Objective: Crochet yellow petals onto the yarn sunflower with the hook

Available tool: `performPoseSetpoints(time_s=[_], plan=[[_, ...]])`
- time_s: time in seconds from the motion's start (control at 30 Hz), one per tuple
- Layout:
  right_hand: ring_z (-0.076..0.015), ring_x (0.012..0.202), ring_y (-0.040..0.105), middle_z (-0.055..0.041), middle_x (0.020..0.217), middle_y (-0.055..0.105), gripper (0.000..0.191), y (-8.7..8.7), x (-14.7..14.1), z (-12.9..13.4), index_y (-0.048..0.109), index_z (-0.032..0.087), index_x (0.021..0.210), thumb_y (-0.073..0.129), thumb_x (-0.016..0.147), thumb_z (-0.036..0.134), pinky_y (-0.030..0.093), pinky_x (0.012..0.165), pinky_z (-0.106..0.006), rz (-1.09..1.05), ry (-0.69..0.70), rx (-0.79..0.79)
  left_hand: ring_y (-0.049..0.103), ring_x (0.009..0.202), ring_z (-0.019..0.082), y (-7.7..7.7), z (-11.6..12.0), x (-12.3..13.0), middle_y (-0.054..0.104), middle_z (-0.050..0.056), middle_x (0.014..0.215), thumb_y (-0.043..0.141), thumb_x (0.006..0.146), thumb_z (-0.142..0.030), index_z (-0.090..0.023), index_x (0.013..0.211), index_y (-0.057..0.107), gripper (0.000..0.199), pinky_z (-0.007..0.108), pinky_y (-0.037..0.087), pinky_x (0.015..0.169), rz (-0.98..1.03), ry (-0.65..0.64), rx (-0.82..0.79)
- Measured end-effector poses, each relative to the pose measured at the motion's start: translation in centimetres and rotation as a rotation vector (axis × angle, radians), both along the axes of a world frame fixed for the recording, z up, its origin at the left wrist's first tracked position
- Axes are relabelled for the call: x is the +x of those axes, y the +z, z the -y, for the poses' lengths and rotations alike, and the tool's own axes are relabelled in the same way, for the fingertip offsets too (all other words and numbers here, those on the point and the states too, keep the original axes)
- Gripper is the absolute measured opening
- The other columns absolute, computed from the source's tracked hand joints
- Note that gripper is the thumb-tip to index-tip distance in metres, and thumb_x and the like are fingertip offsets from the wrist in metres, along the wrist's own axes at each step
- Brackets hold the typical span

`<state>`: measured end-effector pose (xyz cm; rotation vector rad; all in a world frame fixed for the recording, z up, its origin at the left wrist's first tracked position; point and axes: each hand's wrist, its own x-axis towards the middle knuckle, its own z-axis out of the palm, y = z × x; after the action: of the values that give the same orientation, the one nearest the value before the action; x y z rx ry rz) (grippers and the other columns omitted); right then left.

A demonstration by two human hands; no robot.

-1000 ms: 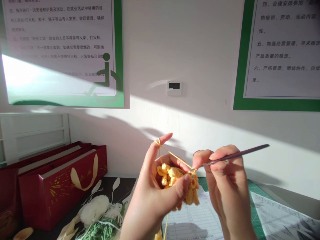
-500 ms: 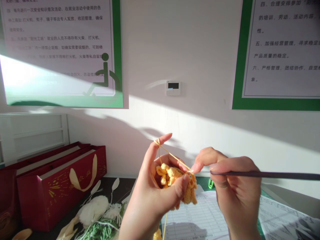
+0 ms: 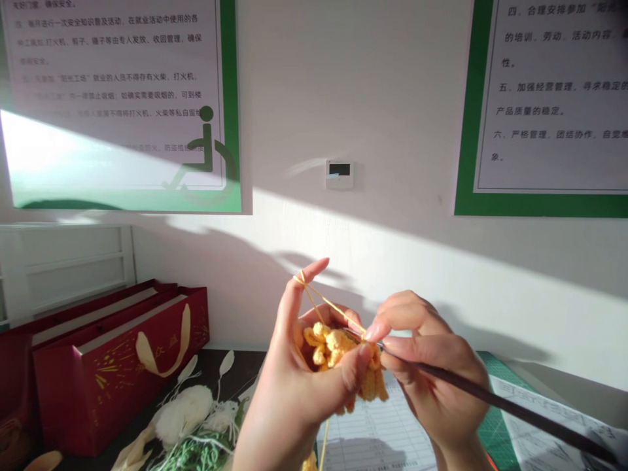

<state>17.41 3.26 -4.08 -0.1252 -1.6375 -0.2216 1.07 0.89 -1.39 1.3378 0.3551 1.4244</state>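
A yellow crocheted piece (image 3: 338, 347) with small rounded petals is pinched between the thumb and fingers of my left hand (image 3: 299, 373). The raised left index finger carries a loop of yellow yarn (image 3: 333, 305) that runs down to the piece. My right hand (image 3: 436, 366) grips a crochet hook with a long dark handle (image 3: 510, 405), which slants down to the right. The metal end of the hook meets the right edge of the piece; its very tip is hidden. Another yarn strand hangs below the left hand.
Red gift bags (image 3: 132, 360) stand at the left. White yarn pieces (image 3: 184, 412) and green yarn (image 3: 196, 451) lie beside them. Printed sheets (image 3: 377, 425) rest on a green cutting mat (image 3: 493, 432). Behind are a wall with green-framed posters and a small wall panel (image 3: 339, 174).
My right hand has moved left, closer to the yellow piece. The hook has swung from nearly level to slanting down rightward. My left index finger has shifted slightly left.
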Motion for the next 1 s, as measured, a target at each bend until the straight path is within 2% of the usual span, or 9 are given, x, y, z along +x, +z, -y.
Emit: performPoseSetpoints(time_s=[0.1, 0.2, 0.27, 0.37, 0.47, 0.57, 0.67, 0.83, 1.0], plan=[[-0.0218, 0.087, 0.068, -0.0003, 0.102, 0.074, 0.035, -0.4, -0.2, -0.6, 0.067, 0.035, 0.114, 0.066, 0.091, 0.009, 0.058, 0.076, -0.046, -0.010, -0.056, 0.029, 0.067, 0.068, 0.014, 0.1, 0.0, 0.1, 0.072, 0.000, 0.086, 0.096, 0.072, -0.022, -0.027, 0.156, 0.032, 0.106, 0.024, 0.053, 0.064, 0.060, -0.037, -0.027], [-0.0210, 0.083, 0.067, -0.0008, 0.101, 0.073, 0.046, -0.6, -0.8, -0.6, 0.069, 0.036, 0.115, 0.064, 0.085, 0.001, 0.058, 0.070, -0.042, -0.080, -0.160, 0.095, 0.067, 0.069, 0.015, 0.3, 0.2, 0.3, 0.071, 0.001, 0.084, 0.095, 0.072, -0.019, -0.022, 0.157, 0.034, 0.105, 0.025, 0.054, 0.065, 0.103, -0.030, -0.054], [-0.0220, 0.085, 0.069, -0.0031, 0.101, 0.073, 0.047, -0.6, -1.3, -0.3, 0.070, 0.032, 0.117, 0.064, 0.083, -0.001, 0.059, 0.069, -0.042, -0.104, -0.249, 0.140, 0.066, 0.069, 0.015, 0.4, 0.5, 0.4, 0.072, 0.001, 0.085, 0.095, 0.073, -0.020, -0.027, 0.158, 0.033, 0.105, 0.025, 0.054, 0.065, 0.108, 0.037, -0.046], [-0.0236, 0.089, 0.070, -0.0052, 0.101, 0.072, 0.043, -0.4, -2.0, 0.4, 0.067, 0.028, 0.118, 0.066, 0.084, 0.002, 0.060, 0.072, -0.043, -0.105, -0.300, 0.134, 0.060, 0.062, 0.012, 0.3, 1.0, 0.3, 0.071, -0.002, 0.086, 0.092, 0.078, -0.021, -0.042, 0.161, 0.026, 0.108, 0.021, 0.050, 0.057, 0.071, 0.127, 0.005], [-0.0228, 0.084, 0.068, -0.0043, 0.092, 0.070, 0.031, -0.4, -2.1, 1.0, 0.066, 0.026, 0.113, 0.062, 0.089, 0.006, 0.058, 0.075, -0.044, -0.166, -0.203, 0.043, 0.055, 0.060, 0.011, 0.2, 1.2, 0.1, 0.070, -0.002, 0.087, 0.088, 0.081, -0.021, -0.047, 0.161, 0.026, 0.105, 0.021, 0.048, 0.054, 0.038, 0.141, 0.037], [-0.0208, 0.080, 0.065, -0.0025, 0.084, 0.066, 0.018, -0.4, -2.0, 1.2, 0.065, 0.025, 0.103, 0.059, 0.095, 0.010, 0.054, 0.074, -0.039, -0.292, -0.087, -0.085, 0.057, 0.066, 0.012, 0.3, 1.2, -0.1, 0.069, -0.001, 0.087, 0.089, 0.081, -0.022, -0.044, 0.159, 0.032, 0.099, 0.021, 0.050, 0.059, 0.019, 0.127, 0.031], [-0.0159, 0.072, 0.061, -0.0002, 0.081, 0.063, 0.011, -0.1, -1.8, 1.1, 0.064, 0.025, 0.098, 0.055, 0.103, 0.019, 0.049, 0.067, -0.031, -0.399, 0.062, -0.280, 0.056, 0.064, 0.011, 0.4, 1.1, -0.2, 0.069, -0.001, 0.088, 0.091, 0.079, -0.025, -0.040, 0.157, 0.040, 0.094, 0.019, 0.047, 0.055, -0.001, 0.098, 0.018], [-0.0144, 0.066, 0.055, 0.0016, 0.073, 0.057, 0.021, 0.3, -1.9, 0.5, 0.060, 0.023, 0.084, 0.062, 0.101, 0.035, 0.046, 0.062, -0.028, -0.469, 0.340, -0.646, 0.058, 0.061, 0.013, 0.5, 0.8, 0.0, 0.069, 0.000, 0.086, 0.092, 0.077, -0.025, -0.035, 0.153, 0.046, 0.089, 0.022, 0.042, 0.050, -0.025, 0.075, 0.018], [-0.0146, 0.065, 0.053, 0.0023, 0.077, 0.052, 0.031, 0.1, -3.0, -0.3, 0.051, 0.025, 0.079, 0.067, 0.095, 0.045, 0.049, 0.061, -0.029, -0.481, 0.603, -0.823, 0.060, 0.065, 0.014, 0.2, 0.6, -0.1, 0.070, 0.001, 0.089, 0.091, 0.078, -0.021, -0.034, 0.152, 0.048, 0.086, 0.022, 0.041, 0.053, 0.009, 0.021, -0.016]])
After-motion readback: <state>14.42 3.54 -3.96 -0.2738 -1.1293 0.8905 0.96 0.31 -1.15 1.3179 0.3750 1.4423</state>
